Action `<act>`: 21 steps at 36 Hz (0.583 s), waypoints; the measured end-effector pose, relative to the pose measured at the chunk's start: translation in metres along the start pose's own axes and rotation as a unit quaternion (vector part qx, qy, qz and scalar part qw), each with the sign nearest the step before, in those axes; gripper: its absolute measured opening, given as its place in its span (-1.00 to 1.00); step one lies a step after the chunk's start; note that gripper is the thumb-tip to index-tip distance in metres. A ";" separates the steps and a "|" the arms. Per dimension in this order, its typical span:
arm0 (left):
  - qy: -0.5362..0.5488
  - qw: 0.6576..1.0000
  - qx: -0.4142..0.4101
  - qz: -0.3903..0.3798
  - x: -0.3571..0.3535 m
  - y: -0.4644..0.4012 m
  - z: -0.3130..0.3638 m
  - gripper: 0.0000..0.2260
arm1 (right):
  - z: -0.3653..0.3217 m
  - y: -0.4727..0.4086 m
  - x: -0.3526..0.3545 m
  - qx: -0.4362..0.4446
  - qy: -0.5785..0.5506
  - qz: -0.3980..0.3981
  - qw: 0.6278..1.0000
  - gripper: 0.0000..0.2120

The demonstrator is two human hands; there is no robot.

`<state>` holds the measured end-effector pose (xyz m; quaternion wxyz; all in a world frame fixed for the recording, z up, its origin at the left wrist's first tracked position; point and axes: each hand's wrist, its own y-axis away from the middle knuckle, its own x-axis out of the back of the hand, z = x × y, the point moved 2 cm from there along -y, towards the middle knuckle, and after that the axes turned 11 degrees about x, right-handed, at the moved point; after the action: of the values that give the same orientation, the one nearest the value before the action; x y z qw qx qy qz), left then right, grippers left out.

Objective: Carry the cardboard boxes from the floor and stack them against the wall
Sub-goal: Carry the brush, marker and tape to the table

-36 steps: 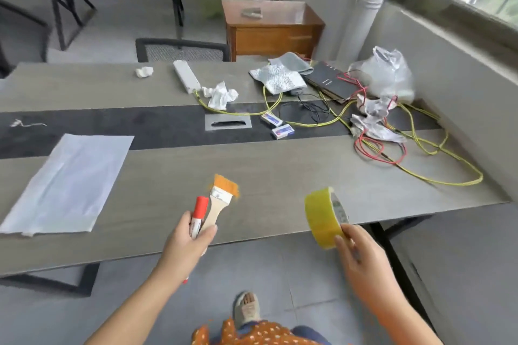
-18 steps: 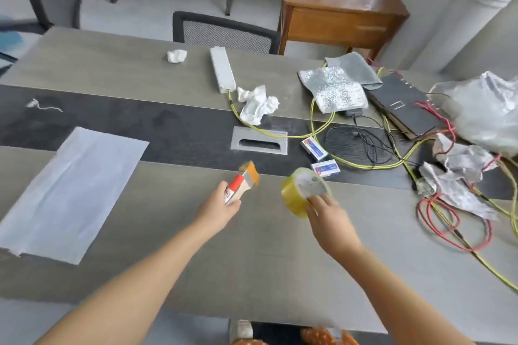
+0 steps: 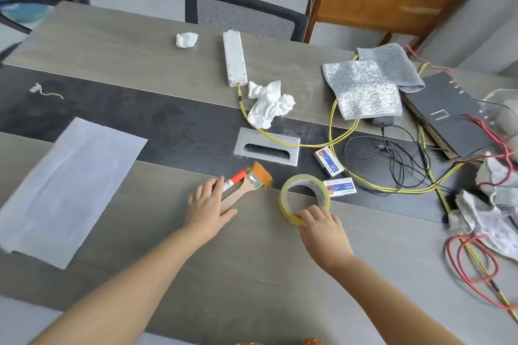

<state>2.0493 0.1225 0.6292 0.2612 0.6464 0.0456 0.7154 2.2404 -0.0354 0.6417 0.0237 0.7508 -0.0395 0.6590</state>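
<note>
A person's left hand (image 3: 208,206) lies flat on an orange-bristled wooden paintbrush (image 3: 244,183) while the right hand (image 3: 322,228) pinches a yellow tape roll (image 3: 304,197) just ahead, apparently shedding both tools; 0 cardboard boxes visible.

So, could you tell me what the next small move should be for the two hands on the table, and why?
Probably let go and lift both hands away. The left hand rests on the paintbrush and red marker, and the right hand holds the tape roll, all of which already lie on the table. Carrying boxes needs free hands, and no cardboard boxes are in view.
</note>
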 end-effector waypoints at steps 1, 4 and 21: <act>0.007 1.000 -0.001 0.000 0.002 0.002 0.000 -0.30 | 0.000 0.001 0.002 -0.001 -0.009 0.008 1.000 -0.64; 0.041 0.999 0.001 -0.002 0.010 0.009 -0.003 -0.30 | -0.003 0.006 0.013 -0.009 -0.050 0.035 0.998 -0.64; 0.515 0.853 -0.084 0.032 0.049 0.203 -0.074 -0.50 | -0.066 0.150 0.099 -0.158 -0.524 0.156 0.823 -0.25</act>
<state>1.9138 -0.0104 0.7436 0.2306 0.1628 0.0928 0.9548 2.1744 -0.1814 0.7463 0.0146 0.9527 -0.2658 0.1464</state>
